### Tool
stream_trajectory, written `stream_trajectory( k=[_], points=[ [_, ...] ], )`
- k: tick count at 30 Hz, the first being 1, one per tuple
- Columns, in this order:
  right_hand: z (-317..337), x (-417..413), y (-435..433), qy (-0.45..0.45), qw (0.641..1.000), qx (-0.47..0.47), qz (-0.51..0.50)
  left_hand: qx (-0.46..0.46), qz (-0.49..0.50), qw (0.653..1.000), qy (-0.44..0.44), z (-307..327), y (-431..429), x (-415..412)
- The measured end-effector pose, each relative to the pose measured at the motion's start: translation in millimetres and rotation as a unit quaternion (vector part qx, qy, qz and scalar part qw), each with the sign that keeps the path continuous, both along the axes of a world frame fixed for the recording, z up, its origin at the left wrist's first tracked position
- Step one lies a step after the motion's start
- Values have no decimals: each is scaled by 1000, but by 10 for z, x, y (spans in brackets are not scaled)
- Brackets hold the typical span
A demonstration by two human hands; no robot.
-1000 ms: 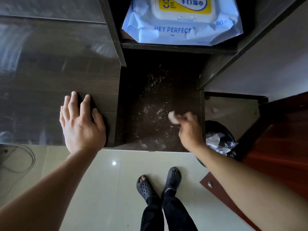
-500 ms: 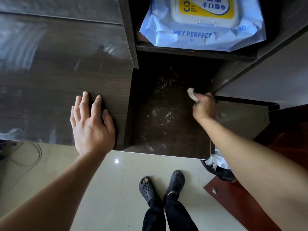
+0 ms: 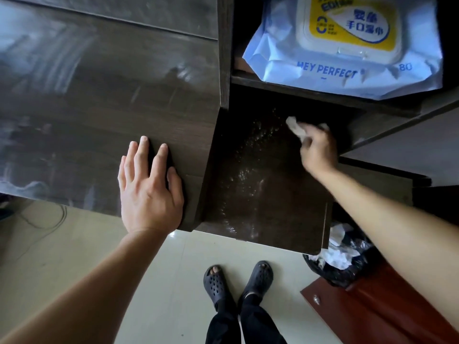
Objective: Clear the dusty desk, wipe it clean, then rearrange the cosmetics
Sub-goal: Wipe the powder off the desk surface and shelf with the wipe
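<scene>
We wipe the lower surface with a soft wad.
Our right hand [image 3: 319, 150] pinches the limp, light wipe [image 3: 296, 127] at the back corner; left hand [image 3: 149, 192] rests flat, fingers spread.

The left hand [image 3: 149, 192] lies flat, palm down, fingers spread and pointing far, its bare forearm running near and left. The right hand [image 3: 316, 150] reaches farther on the right, fingers curled closed, arm stretched from the near right.
</scene>
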State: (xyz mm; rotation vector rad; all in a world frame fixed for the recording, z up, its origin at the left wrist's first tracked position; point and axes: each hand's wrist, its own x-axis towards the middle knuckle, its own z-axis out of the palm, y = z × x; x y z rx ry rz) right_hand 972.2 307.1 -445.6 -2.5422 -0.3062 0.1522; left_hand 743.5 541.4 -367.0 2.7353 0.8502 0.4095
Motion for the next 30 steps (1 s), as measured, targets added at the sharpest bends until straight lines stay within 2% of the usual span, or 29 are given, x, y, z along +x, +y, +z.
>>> stream_trajectory(
  k=[2, 4, 6, 9, 11, 13, 14, 15, 17, 19, 20, 21, 24, 27, 29, 30],
  points=[
    [-187, 519, 116, 26, 996, -31, -79, 0, 1, 1000, 0, 0, 4, -2],
    [-299, 646, 182, 49, 988, -85, -122, 2, 1, 1000, 1, -1, 1, -5],
    [-274, 382, 223, 37, 992, -119, -24, 5, 0, 1000, 5, -4, 8, -2],
    [-185, -461, 29, -7, 986, -59, 153, 3, 0, 1000, 10, 6, 14, -6],
    [-167, -935, -218, 2, 960, -45, 278, 1, 1, 1000, 8, 24, 12, -3],
    [-117, -1016, -345, 45, 927, -32, 370, -2, 0, 1000, 6, 37, -1, -1],
    [-97, -906, -320, 61, 929, -17, 365, -4, 0, 1000, 5, 40, -4, 3],
    [-72, -741, -235, 61, 947, -6, 315, -5, 0, 1000, 4, 41, -2, 6],
    [-122, -201, 24, 35, 992, 20, 121, -2, 1, 1000, 6, 39, 4, 6],
    [-188, 438, 231, 38, 998, 2, -50, 2, 1, 1000, 7, 36, 0, 6],
    [-220, 665, 307, 60, 994, -21, -87, 3, 1, 1000, 7, 31, -2, 6],
    [-246, 791, 378, 75, 993, -58, -76, 3, 1, 1000, 7, 28, -3, 7],
    [-223, 533, 513, 34, 990, -122, 58, 3, 1, 1000, 8, 21, 8, 10],
    [-241, -212, 272, -6, 969, -75, 237, 3, 1, 1000, 7, 23, 7, -6],
    [-232, -610, -6, 18, 937, -43, 346, 2, 1, 1000, 5, 36, -2, -4],
    [-199, -649, -77, 30, 930, -39, 365, 2, 1, 1000, 4, 38, -6, 0]
  ],
)
